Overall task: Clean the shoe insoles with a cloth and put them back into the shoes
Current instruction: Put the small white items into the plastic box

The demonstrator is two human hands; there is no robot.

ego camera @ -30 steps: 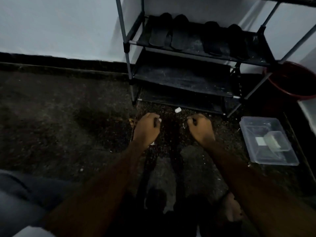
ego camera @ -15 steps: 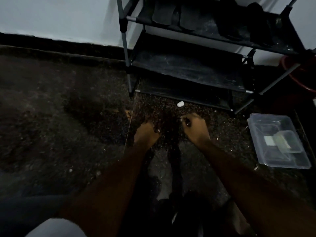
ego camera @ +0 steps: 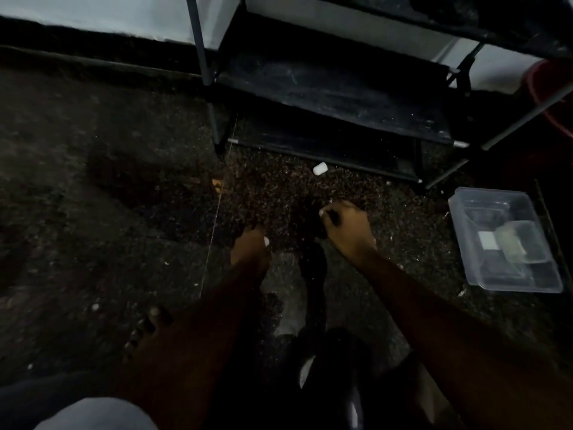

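The view is very dark. My right hand [ego camera: 347, 228] grips the top of a dark limp piece [ego camera: 313, 268], a cloth or an insole, which hangs down toward a black shoe [ego camera: 338, 364] at the bottom centre. My left hand [ego camera: 251, 248] is lower and to the left. Its fingers are curled under at the piece's left edge, and the hold itself is hidden. I cannot tell whether an insole lies in the shoe.
A black shoe rack [ego camera: 335, 88] stands ahead against the wall, with a small white cap [ego camera: 320, 168] on the floor before it. A clear plastic box [ego camera: 505, 240] sits at the right and a red basin [ego camera: 555, 97] behind it. A bare foot [ego camera: 145, 330] rests at the lower left.
Both hands have drawn nearer to me and lower, the left more than the right. My head has tipped down, so the rack's upper shelf has left the view.
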